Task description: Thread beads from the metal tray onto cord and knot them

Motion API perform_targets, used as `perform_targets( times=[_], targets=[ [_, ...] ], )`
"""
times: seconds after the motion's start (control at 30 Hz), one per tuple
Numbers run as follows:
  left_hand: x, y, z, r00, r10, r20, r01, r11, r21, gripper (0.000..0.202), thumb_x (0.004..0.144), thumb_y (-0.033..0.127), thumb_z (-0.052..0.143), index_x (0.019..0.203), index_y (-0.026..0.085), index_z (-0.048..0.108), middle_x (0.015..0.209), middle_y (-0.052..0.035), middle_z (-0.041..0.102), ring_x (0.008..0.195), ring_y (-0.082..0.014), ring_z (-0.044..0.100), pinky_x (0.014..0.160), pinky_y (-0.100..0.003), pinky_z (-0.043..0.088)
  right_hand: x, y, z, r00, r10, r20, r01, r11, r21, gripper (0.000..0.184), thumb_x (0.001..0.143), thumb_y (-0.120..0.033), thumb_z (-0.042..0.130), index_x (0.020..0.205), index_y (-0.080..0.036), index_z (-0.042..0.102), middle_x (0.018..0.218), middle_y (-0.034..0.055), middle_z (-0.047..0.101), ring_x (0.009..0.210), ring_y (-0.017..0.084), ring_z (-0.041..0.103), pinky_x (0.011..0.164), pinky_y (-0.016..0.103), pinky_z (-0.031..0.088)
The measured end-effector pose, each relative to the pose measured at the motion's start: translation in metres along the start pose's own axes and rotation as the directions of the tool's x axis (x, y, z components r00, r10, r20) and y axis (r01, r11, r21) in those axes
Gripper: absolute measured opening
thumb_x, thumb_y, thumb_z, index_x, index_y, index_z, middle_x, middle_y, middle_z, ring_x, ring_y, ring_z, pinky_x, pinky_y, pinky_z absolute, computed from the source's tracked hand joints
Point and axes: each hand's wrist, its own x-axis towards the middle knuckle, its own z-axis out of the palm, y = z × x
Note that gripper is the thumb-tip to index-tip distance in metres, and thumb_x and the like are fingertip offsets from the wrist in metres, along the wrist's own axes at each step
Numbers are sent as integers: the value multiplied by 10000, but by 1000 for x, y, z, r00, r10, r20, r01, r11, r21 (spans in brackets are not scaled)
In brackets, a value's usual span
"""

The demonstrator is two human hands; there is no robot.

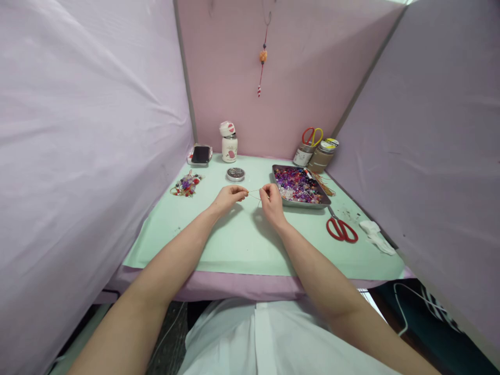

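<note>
Above the middle of the mint-green table mat (pixel 242 245), a thin cord (pixel 253 191) stretches between my two hands. My left hand (pixel 231 196) pinches one side of it. The other side is pinched by my right hand (pixel 271 200), where a loose tail of cord hangs down. Right beside that hand stands a metal tray (pixel 308 205) full of purple, red and clear beads (pixel 295 183). A round tin (pixel 235 174) of small dark bits sits just beyond my left hand. Whether a bead is hidden in my fingertips I cannot make out.
Finished-looking beaded strings (pixel 187 185) lie at left, near a phone (pixel 200 154) and a white jar (pixel 229 148). Red-handled scissors (pixel 341 229) and a crumpled white tissue (pixel 377 237) lie at right. Behind the tray are a can holding scissors (pixel 303 154) and a brown jar (pixel 322 158). A beaded pendant (pixel 263 55) hangs at the back.
</note>
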Motion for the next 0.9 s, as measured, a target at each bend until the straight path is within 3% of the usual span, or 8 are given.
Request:
perform_targets(
  times=[0.17, 0.33, 0.47, 0.6, 0.9],
  targets=[
    [4, 0, 0, 999, -30, 32, 31, 999, -24, 169, 625, 261, 653, 746, 144, 657, 694, -7, 614, 651, -104, 501, 686, -261, 399, -1, 2, 2, 1000, 18, -8, -18, 1000, 5, 117, 833, -309, 435, 762, -218, 423, 787, 11, 475, 730, 150, 443, 707, 302, 390],
    [4, -3, -4, 991, -114, 66, 120, 987, -107, 163, 615, 255, 697, 716, 135, 653, 690, -19, 623, 614, -88, 488, 639, -248, 384, 1, 6, 2, 985, 153, 85, -160, 983, 86, 138, 813, -359, 455, 773, -230, 428, 692, -10, 478, 644, 148, 464, 614, 288, 395],
    [0, -3, -9, 949, -259, 181, 299, 921, -249, 134, 643, 215, 707, 714, 112, 659, 745, -63, 637, 622, -80, 501, 608, -234, 394, 3, 12, 2, 955, 218, 202, -242, 964, 107, 157, 788, -387, 463, 767, -232, 445, 640, -29, 492, 562, 130, 448, 542, 269, 379],
    [-2, 2, -10, 899, -360, 249, 427, 844, -324, 72, 706, 160, 647, 706, 90, 661, 743, -87, 631, 606, -76, 498, 594, -228, 420, 4, 15, 2, 947, 229, 224, -254, 963, 89, 176, 784, -403, 450, 764, -228, 440, 687, -12, 575, 532, 116, 457, 519, 258, 368],
    [0, 2, -9, 888, -374, 266, 448, 831, -328, 93, 737, 175, 618, 705, 93, 647, 717, -67, 610, 593, -67, 502, 560, -200, 403, 2, 7, 0, 940, 249, 234, -282, 952, 117, 125, 780, -343, 477, 774, -221, 449, 684, 4, 639, 529, 119, 465, 538, 255, 366]
  ],
)
